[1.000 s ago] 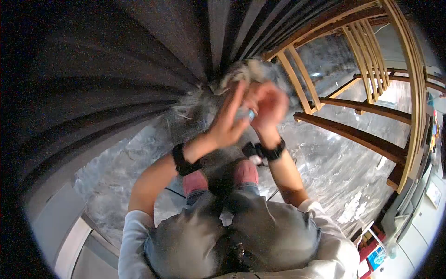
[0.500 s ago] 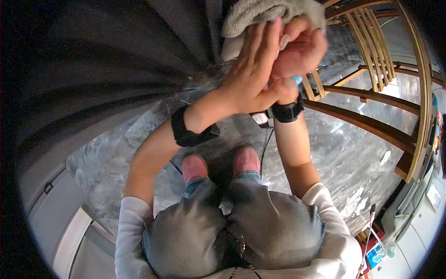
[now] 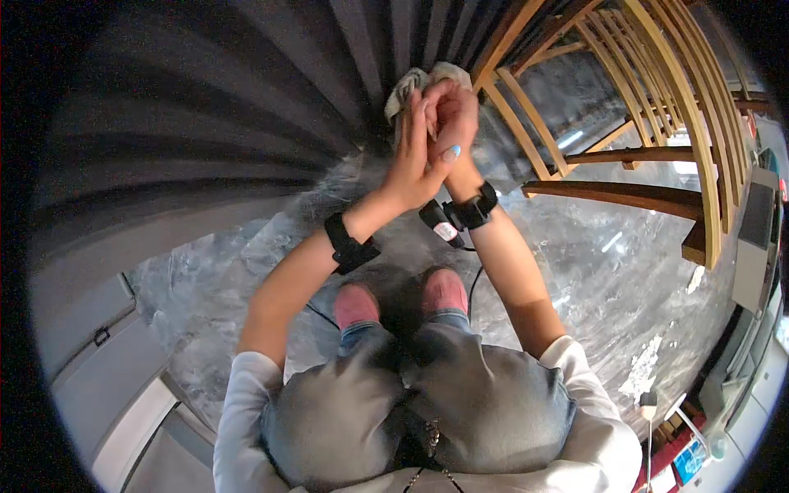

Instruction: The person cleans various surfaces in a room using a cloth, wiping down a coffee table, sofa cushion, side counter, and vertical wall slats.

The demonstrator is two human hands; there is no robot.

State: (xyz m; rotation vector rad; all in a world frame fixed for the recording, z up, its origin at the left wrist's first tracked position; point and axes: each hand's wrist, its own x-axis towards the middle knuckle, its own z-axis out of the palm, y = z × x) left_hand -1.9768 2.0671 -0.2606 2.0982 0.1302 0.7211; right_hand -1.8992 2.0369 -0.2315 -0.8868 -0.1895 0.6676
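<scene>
A light grey towel (image 3: 406,89) is bunched at the far side of my two hands, against the dark curtain. My left hand (image 3: 411,164) presses on it with long, nearly straight fingers, the thumb crossing toward the other wrist. Curled beside it, my right hand (image 3: 457,119) has its palm side turned to the left one, with the towel behind its knuckles. The hands touch or almost touch, and the exact grip of the fingertips is partly hidden. Black straps sit on both wrists.
A dark pleated curtain (image 3: 246,107) hangs at left and ahead. On the right lies a slatted wooden frame (image 3: 625,193). A black device with a white label (image 3: 444,230) and a cable is on the grey floor (image 3: 575,279). Pink shoes (image 3: 444,292) are below.
Both hands and the towel have moved farther from me and slightly left, lower toward the floor. The view has shifted, showing more of the curtain and wooden frame.
</scene>
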